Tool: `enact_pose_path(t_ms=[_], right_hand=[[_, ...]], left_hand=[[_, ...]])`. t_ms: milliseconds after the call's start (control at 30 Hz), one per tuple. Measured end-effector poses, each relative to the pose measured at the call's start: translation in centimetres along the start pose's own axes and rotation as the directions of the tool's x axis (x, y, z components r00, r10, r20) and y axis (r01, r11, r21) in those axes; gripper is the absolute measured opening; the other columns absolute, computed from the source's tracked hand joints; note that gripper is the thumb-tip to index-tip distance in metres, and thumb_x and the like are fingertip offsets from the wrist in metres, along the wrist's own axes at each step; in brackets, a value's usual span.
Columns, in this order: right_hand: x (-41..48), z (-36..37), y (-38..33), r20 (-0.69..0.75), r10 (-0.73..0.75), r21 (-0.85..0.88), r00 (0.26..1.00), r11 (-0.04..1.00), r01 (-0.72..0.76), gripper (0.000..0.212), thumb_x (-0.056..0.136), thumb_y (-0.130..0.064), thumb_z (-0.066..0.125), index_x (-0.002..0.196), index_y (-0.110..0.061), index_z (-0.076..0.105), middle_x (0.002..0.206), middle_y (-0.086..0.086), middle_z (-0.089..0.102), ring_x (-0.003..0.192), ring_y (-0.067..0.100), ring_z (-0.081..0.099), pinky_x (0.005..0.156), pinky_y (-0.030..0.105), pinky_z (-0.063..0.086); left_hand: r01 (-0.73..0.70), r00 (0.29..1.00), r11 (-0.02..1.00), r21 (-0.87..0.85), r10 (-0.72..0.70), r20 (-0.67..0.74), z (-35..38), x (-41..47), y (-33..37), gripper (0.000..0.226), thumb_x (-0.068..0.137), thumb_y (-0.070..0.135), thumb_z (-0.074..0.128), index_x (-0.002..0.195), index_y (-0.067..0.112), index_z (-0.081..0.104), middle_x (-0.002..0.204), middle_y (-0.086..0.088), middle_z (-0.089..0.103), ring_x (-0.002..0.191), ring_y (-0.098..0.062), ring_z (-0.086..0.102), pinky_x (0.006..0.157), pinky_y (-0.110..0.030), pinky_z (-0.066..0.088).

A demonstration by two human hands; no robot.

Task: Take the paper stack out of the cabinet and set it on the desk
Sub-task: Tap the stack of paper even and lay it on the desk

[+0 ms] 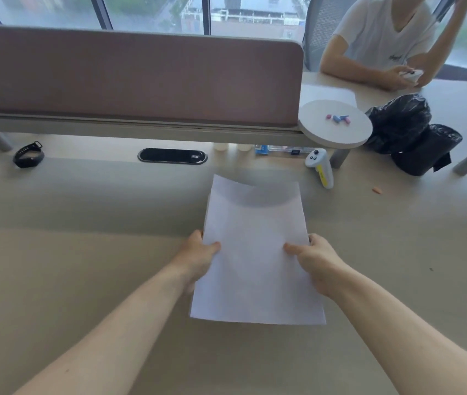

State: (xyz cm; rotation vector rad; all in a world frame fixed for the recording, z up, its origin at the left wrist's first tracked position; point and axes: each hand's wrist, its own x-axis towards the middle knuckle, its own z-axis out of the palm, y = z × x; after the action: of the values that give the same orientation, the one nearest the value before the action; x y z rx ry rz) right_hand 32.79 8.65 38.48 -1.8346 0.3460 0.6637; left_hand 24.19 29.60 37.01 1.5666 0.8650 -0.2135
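A white paper stack point(256, 246) is held over the light wooden desk point(84, 266), in the middle of the view. My left hand point(199, 259) grips its left edge, thumb on top. My right hand point(316, 260) grips its right edge the same way. The far end of the top sheet curls up slightly. I cannot tell whether the stack's underside touches the desk. No cabinet is in view.
A mauve divider panel point(135, 75) runs along the desk's back. Near it are a black wristband point(28, 155), a cable grommet point(172, 155), a white controller point(320, 166), a round white tray point(336, 132) and black bags point(412, 132). A person in a white shirt point(383, 32) sits at the far right.
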Motion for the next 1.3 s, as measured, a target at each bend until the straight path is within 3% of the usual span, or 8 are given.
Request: enact_pose_path(t_ms=[100,233,400,500,700,933,1133,1300], right_hand=[[2.4,0.4,0.7,-0.035,0.038,-0.023,0.999,0.999,-0.039,0.028,0.089,-0.003,0.064,0.115,0.002,0.054,0.102,0.024,0.069,0.084,0.036,0.069,0.079,0.052,0.057],[5.0,1.1,1.1,-0.088,-0.008,-0.114,0.996,0.993,-0.002,0.023,0.089,-0.008,0.061,0.109,-0.003,0.052,0.104,0.021,0.068,0.091,0.037,0.07,0.081,0.052,0.058],[6.5,1.2,0.7,-0.086,-0.08,-0.21,0.993,0.976,0.06,0.036,0.076,-0.023,0.062,0.109,-0.01,0.058,0.103,0.015,0.071,0.088,0.035,0.071,0.081,0.051,0.06],[6.2,1.1,0.3,-0.104,-0.15,-0.289,0.983,0.95,0.115,0.034,0.076,-0.024,0.063,0.108,-0.014,0.062,0.104,0.011,0.073,0.093,0.035,0.071,0.083,0.049,0.059],[5.2,1.3,1.0,-0.161,-0.293,-0.446,0.942,0.874,0.195,0.025,0.084,-0.02,0.064,0.106,-0.011,0.072,0.102,0.01,0.076,0.099,0.033,0.068,0.079,0.035,0.054],[5.9,1.4,1.0,-0.177,-0.334,-0.479,0.926,0.851,0.216,0.019,0.082,-0.018,0.065,0.093,-0.007,0.075,0.089,0.011,0.076,0.086,0.031,0.069,0.066,0.029,0.048],[7.0,1.5,1.9,-0.149,-0.407,-0.564,0.901,0.784,0.261,0.021,0.082,-0.024,0.064,0.092,-0.009,0.073,0.095,0.016,0.072,0.097,0.036,0.063,0.073,0.032,0.046],[7.3,1.5,2.0,-0.121,-0.398,-0.586,0.909,0.768,0.258,0.03,0.083,-0.027,0.066,0.107,-0.008,0.07,0.107,0.016,0.069,0.106,0.036,0.061,0.084,0.034,0.047]], left_hand=[[0.006,0.999,0.998,0.057,-0.003,-0.046,1.1,1.7,0.7,0.007,0.096,0.017,0.061,0.096,0.017,0.054,0.119,-0.017,0.07,0.107,-0.038,0.07,0.095,-0.055,0.058],[-0.009,0.995,0.99,0.138,0.022,-0.095,2.1,3.7,1.2,0.016,0.098,0.018,0.057,0.111,0.009,0.053,0.117,-0.014,0.066,0.104,-0.035,0.066,0.086,-0.042,0.056],[0.002,0.987,0.987,0.162,0.024,-0.16,2.4,5.1,1.1,0.019,0.097,0.021,0.055,0.112,0.01,0.051,0.119,-0.013,0.064,0.102,-0.033,0.063,0.081,-0.038,0.049],[0.003,0.978,0.971,0.238,0.048,-0.205,2.2,5.4,1.2,0.026,0.095,0.025,0.058,0.115,0.008,0.053,0.118,-0.011,0.065,0.103,-0.033,0.063,0.077,-0.035,0.046],[0.001,0.966,0.923,0.384,0.099,-0.24,1.7,5.6,0.8,0.033,0.092,0.032,0.062,0.114,0.009,0.056,0.116,-0.009,0.067,0.089,-0.027,0.061,0.054,-0.028,0.037],[-0.008,0.959,0.863,0.506,0.15,-0.24,2.6,5.6,0.7,0.029,0.097,0.028,0.051,0.115,0.006,0.043,0.12,-0.014,0.061,0.101,-0.036,0.059,0.075,-0.037,0.045],[-0.006,0.955,0.83,0.557,0.17,-0.244,2.7,5.7,0.6,0.022,0.098,0.027,0.047,0.107,0.011,0.036,0.111,-0.01,0.054,0.094,-0.034,0.053,0.075,-0.037,0.042],[0.008,0.952,0.818,0.575,0.17,-0.255,2.7,5.6,0.6,0.036,0.099,0.03,0.048,0.122,0.003,0.043,0.131,-0.017,0.056,0.103,-0.034,0.055,0.078,-0.039,0.043]])
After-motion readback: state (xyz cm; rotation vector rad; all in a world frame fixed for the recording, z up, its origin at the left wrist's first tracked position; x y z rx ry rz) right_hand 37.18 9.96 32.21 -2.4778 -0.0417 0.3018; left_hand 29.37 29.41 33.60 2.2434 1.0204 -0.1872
